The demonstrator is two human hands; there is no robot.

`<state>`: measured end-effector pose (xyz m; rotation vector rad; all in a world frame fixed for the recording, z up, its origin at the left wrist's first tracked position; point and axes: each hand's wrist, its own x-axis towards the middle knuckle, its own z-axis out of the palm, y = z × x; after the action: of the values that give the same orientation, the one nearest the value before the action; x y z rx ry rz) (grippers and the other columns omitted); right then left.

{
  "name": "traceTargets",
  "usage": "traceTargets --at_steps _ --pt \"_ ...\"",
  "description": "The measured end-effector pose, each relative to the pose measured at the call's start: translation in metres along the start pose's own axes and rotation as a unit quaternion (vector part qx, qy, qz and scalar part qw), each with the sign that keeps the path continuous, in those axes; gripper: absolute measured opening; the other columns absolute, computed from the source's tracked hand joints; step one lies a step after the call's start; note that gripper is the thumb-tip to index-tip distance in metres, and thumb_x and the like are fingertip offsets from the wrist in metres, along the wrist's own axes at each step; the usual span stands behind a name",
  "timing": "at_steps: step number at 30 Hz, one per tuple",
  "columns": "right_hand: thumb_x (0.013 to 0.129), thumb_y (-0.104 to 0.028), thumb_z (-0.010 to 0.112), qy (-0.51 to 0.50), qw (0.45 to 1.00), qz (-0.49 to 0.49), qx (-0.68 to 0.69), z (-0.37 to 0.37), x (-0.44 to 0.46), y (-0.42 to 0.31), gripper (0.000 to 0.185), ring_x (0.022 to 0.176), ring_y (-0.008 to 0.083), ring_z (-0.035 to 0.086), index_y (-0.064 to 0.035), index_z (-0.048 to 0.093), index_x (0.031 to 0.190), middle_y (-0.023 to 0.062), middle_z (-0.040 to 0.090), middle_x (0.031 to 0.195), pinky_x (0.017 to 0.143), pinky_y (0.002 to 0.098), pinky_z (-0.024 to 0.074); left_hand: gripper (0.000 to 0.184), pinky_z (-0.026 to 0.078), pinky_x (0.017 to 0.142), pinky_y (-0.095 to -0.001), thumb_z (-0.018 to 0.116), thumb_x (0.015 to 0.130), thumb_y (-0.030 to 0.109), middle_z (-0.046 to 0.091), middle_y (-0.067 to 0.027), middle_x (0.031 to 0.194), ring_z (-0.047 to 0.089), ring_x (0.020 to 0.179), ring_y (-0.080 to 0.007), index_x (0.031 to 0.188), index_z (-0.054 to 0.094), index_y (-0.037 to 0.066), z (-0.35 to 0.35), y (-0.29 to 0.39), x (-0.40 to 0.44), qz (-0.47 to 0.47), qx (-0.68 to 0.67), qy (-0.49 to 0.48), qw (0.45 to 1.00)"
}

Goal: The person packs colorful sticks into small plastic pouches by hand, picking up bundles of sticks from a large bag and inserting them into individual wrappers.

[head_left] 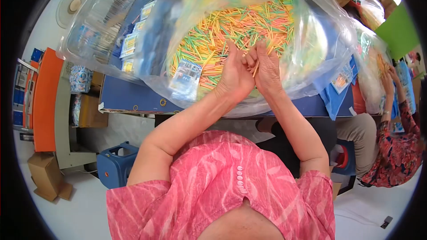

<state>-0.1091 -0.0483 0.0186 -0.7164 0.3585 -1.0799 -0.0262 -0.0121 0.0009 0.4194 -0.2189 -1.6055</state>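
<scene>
A large clear plastic bag lies open on the blue table, full of thin sticks in yellow, green, orange and pink. Over the sticks my left hand is closed, its fingers curled near the other hand; what it holds, if anything, is hidden. Close beside it on the right, my right hand pinches a few orange sticks between thumb and fingers. A small clear packet with a printed blue label rests on the sticks to the left of my hands.
A clear plastic tub stands at the left, beside several labelled packets. At the right a co-worker's hands reach into another bag of sticks. A blue stool and a cardboard box are on the floor.
</scene>
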Motion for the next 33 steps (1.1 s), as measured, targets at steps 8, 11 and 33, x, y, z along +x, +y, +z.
traceTargets --at_steps 8,11,33 --pt "0.097 -0.039 0.053 0.064 0.990 0.031 -0.126 0.004 -0.003 -0.029 0.037 0.050 0.0039 0.030 -0.0127 0.042 0.073 -0.0059 0.032 0.060 0.042 0.0203 0.0247 0.061 0.031 0.106 -0.0403 0.044 0.094 0.058 0.043 -0.0084 0.139 0.041 0.126 -0.0192 0.130 0.049 0.009 0.018 0.004 -0.013 0.095 0.257 0.117 0.954" --pt "0.096 -0.058 0.041 -0.007 0.980 0.067 -0.185 -0.020 0.001 -0.025 0.052 0.047 0.0030 0.026 -0.0140 0.041 0.068 -0.0068 0.031 0.058 0.038 0.0207 0.0171 0.057 0.030 0.107 -0.0403 0.044 0.096 0.052 0.046 -0.0097 0.137 0.039 0.128 -0.0209 0.130 0.051 0.008 0.024 0.022 -0.018 0.100 0.376 0.075 0.918" --pt "0.081 -0.035 0.071 -0.153 0.943 0.128 -0.266 -0.014 -0.016 -0.024 0.035 0.048 0.0045 0.039 -0.0101 0.051 0.066 -0.0030 0.045 0.057 0.041 0.0230 0.0267 0.043 0.036 0.101 -0.0331 0.047 0.097 0.034 0.056 -0.0082 0.126 0.049 0.119 -0.0198 0.124 0.056 0.002 0.048 0.050 0.003 -0.008 0.592 -0.090 0.801"
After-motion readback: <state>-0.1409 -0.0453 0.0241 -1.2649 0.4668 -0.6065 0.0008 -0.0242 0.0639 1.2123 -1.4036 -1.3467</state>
